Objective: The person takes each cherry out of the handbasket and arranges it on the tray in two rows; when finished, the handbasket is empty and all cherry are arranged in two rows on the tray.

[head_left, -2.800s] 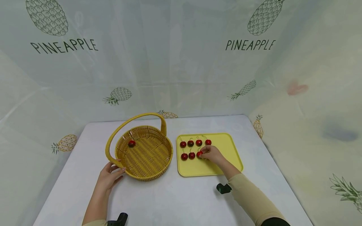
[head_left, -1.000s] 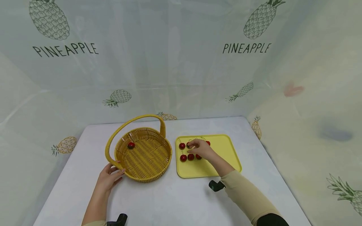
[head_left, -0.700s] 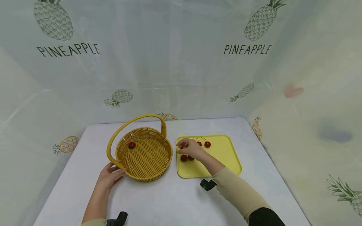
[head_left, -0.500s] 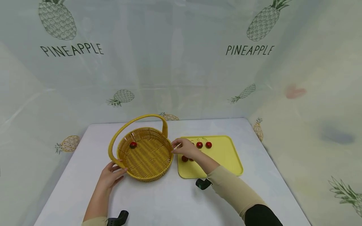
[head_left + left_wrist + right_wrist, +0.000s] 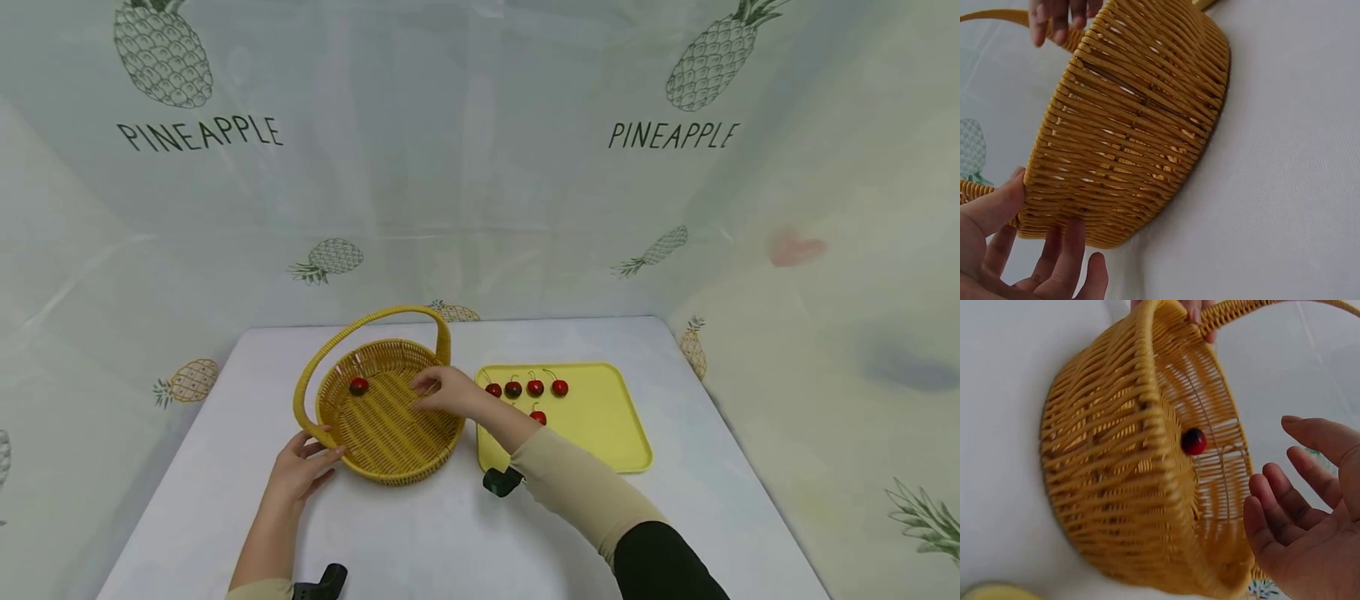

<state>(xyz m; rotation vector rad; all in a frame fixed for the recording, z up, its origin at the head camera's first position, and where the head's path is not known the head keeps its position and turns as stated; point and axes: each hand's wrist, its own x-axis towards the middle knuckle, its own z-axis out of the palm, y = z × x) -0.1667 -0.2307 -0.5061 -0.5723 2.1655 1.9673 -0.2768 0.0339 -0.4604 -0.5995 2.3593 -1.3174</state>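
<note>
My left hand (image 5: 295, 473) holds the rim of a round yellow wicker basket (image 5: 390, 478) near one foot of its arched handle. In the left wrist view, the thumb lies at the rim and the fingers against the woven wall (image 5: 1116, 144). A dark red cherry (image 5: 358, 386) sits inside the basket. My right hand (image 5: 450, 392) hovers over the basket's right side, its fingers loosely bent. Nothing shows between these fingers (image 5: 1279, 506) in the right wrist view. Several more cherries (image 5: 535, 388) with stems lie on a yellow tray (image 5: 600, 425), some hidden behind my right forearm.
The basket's handle (image 5: 375, 317) arches up above its back and left side. Basket and tray stand side by side on a white table (image 5: 420, 542), with a pineapple-print curtain (image 5: 465, 183) behind and at the sides.
My right hand has left a cherry in the tray's front row, which stays there, and moved left across the tray to above the basket. The left hand keeps its place at the basket.
</note>
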